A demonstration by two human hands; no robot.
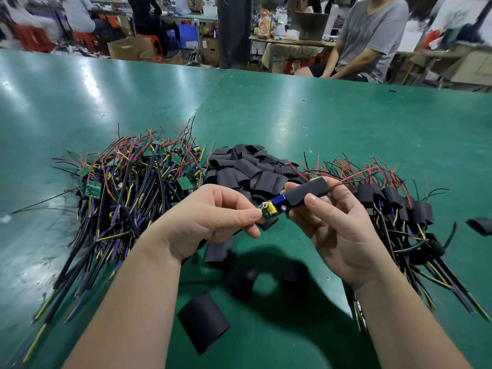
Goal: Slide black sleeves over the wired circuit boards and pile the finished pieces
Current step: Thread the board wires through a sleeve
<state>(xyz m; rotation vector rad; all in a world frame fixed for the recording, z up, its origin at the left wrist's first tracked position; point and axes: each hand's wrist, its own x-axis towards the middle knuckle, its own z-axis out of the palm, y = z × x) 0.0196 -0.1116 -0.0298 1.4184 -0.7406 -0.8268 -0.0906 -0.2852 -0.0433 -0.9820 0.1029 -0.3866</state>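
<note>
My left hand (213, 217) pinches one end of a small wired circuit board (274, 208) with yellow and blue parts. My right hand (332, 225) grips a black sleeve (306, 194) that covers the board's other end; red and black leads stick out of the sleeve's far end. A heap of bare wired boards (127, 187) lies to the left. Loose black sleeves (247, 166) are heaped in the middle, behind my hands. Sleeved finished pieces (394, 209) are piled to the right.
Several loose sleeves lie on the green table (292, 115) near me, one large one (203, 322) between my forearms and another (480, 225) at the far right. A seated person in a grey shirt (370, 41) is across the table.
</note>
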